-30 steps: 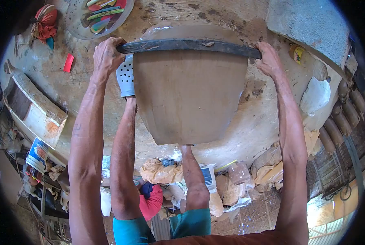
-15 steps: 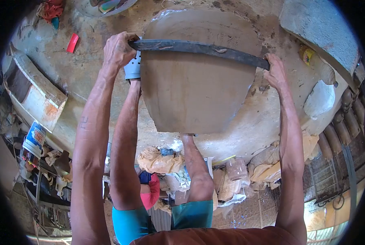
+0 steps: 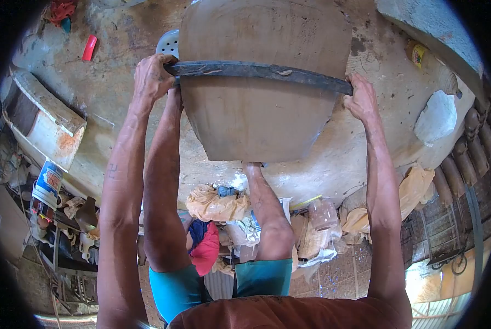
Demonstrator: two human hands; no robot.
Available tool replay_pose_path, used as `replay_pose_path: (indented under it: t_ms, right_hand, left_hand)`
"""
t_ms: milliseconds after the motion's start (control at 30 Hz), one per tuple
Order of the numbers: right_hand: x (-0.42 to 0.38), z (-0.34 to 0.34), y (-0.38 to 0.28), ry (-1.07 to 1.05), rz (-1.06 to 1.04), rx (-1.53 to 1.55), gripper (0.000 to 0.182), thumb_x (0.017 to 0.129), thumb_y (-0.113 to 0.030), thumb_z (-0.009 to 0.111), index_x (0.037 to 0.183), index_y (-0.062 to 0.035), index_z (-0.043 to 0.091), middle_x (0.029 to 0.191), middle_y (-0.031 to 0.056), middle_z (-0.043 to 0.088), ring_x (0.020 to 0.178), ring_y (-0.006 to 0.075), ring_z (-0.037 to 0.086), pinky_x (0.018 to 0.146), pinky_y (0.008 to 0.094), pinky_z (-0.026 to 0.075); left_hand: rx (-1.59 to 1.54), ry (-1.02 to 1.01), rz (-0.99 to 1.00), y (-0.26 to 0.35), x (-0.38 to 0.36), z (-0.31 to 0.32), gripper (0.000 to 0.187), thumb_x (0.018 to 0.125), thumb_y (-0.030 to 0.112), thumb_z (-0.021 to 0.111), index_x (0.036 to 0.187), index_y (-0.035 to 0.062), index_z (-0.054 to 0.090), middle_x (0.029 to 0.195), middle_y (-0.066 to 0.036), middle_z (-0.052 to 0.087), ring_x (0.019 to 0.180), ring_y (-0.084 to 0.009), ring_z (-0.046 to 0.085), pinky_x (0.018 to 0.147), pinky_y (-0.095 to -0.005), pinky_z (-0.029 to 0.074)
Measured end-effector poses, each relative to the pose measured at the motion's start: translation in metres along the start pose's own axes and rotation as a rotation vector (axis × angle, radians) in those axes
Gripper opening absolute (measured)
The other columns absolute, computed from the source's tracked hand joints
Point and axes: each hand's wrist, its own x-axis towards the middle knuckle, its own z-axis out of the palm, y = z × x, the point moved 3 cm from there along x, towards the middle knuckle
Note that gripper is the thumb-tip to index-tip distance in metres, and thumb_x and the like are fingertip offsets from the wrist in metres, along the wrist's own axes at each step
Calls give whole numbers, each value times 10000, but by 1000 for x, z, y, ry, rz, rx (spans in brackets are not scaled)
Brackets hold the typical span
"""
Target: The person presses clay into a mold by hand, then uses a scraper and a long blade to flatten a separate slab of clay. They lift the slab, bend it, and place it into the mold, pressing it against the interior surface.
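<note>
A brown-grey slab, apparently of clay [image 3: 262, 120], lies flat-looking in front of me, with a smooth face and rough edges. Across its width runs a long dark bar [image 3: 245, 69], which looks bowed in this wide view. My left hand [image 3: 155, 79] is closed around the bar's left end, just beyond the slab's left edge. At the other end, my right hand [image 3: 362, 97] grips the bar past the slab's right edge. A light-blue clog with holes [image 3: 167, 44] shows beside the slab at the left. My other foot is hidden by the slab.
A curved trough-like piece [image 3: 56, 118] and a white-blue bucket [image 3: 47, 181] are at the left. A pale block [image 3: 437, 27] stands upper right, near a yellow-labelled container [image 3: 415, 53]. Crumpled tan sheeting [image 3: 215, 203] and rows of dark tiles [image 3: 448, 181] lie nearer me.
The bar has come closer to me across the slab, with both hands still on its ends. The whole view has shifted, so the slab sits higher in it.
</note>
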Motion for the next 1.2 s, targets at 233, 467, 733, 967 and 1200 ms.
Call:
replay_pose_path:
  t_ms: [233, 467, 733, 967, 1200]
  right_hand:
    - [-27, 28, -1, -9, 13, -49, 434, 681, -32, 696, 1111, 8, 654, 1091, 216, 665, 1102, 422, 624, 978, 516, 512]
    - [-49, 38, -10, -35, 11, -46, 386, 698, -37, 707, 1077, 11, 652, 1058, 212, 683, 1092, 422, 643, 973, 512, 519]
    - [-71, 61, -7, -48, 43, -44, 424, 667, -58, 713, 1080, 14, 647, 1071, 243, 705, 1066, 446, 663, 942, 516, 533]
    - [-103, 83, -3, -49, 31, -60, 406, 680, -54, 699, 1077, 4, 641, 1070, 242, 705, 1071, 450, 664, 944, 521, 531]
    - [-145, 110, 0, -85, 65, 12, 348, 702, -24, 649, 1050, -7, 634, 1052, 242, 697, 1054, 448, 659, 921, 524, 524]
  left_hand:
    - [0, 18, 42, -7, -26, 17, 456, 625, 48, 727, 1077, 56, 790, 1060, -177, 773, 1028, -381, 737, 914, -438, 579]
    - [-2, 17, 4, -8, -61, 38, 397, 675, 73, 681, 1054, 65, 799, 1028, -209, 766, 1001, -414, 727, 912, -489, 578]
    - [38, -80, -126, -9, -96, 58, 416, 696, 88, 684, 1096, 89, 796, 1026, -234, 756, 1010, -422, 733, 902, -467, 584]
    - [63, -97, -101, -6, -132, 85, 434, 719, 83, 669, 1131, 116, 800, 1098, -210, 767, 1058, -401, 733, 948, -464, 578]
    - [-12, -124, -190, 5, -163, 101, 443, 694, 74, 689, 1123, 73, 800, 1074, -195, 775, 1028, -388, 745, 933, -446, 582]
